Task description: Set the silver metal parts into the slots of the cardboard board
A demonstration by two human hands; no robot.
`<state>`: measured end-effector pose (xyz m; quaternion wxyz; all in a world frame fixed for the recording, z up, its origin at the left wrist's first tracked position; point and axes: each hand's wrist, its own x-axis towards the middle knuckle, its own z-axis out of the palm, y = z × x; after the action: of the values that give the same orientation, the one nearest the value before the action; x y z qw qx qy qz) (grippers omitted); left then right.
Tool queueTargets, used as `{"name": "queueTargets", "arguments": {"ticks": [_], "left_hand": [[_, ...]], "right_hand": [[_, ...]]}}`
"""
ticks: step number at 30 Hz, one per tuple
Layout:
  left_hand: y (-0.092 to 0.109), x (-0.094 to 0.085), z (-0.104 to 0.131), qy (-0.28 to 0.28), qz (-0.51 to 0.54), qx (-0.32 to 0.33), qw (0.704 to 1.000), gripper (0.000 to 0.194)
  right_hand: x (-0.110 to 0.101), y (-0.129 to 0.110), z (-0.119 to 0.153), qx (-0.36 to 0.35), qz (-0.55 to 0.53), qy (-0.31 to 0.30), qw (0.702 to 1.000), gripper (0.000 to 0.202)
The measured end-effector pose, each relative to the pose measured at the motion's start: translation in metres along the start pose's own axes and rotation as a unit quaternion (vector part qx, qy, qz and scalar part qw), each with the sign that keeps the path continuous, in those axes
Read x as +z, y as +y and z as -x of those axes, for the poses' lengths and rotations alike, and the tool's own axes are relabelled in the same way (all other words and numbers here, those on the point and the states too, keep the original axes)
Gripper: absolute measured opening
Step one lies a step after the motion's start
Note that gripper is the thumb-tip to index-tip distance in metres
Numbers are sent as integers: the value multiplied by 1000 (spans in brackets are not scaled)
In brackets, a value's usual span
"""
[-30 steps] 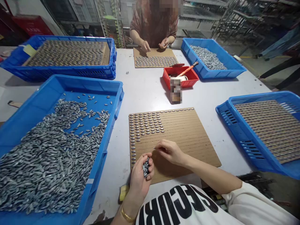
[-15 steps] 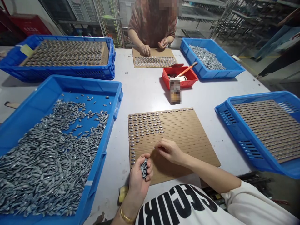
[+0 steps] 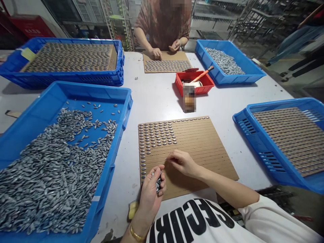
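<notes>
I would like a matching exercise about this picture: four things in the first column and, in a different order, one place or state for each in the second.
Things:
1. Left hand
2. Right hand
3. Near cardboard sheet
4. Red box

Places or states:
A. Partly covered with rows, most of them toward its far left corner
B. Beyond the sheet, with an orange handle sticking out of it
C. Fingers curled around a cluster of small grey pieces
D. Over the sheet, fingers bent, back of the hand in view

Right pairs: 1-C, 2-D, 3-A, 4-B
</notes>
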<state>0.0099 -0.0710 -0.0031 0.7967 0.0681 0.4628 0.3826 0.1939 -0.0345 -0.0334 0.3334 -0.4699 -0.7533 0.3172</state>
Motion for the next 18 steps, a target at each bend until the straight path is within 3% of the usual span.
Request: {"name": "queueTargets", "arguments": {"ticks": [8, 18], "left_hand": [[4, 1, 0, 20, 55, -6, 998, 24], [5, 1, 5, 11, -9, 26, 1000, 38]], "right_hand": [[1, 0, -1, 2, -11, -8, 1000, 13], [3, 1, -3, 4, -5, -11, 1000, 13]]}}
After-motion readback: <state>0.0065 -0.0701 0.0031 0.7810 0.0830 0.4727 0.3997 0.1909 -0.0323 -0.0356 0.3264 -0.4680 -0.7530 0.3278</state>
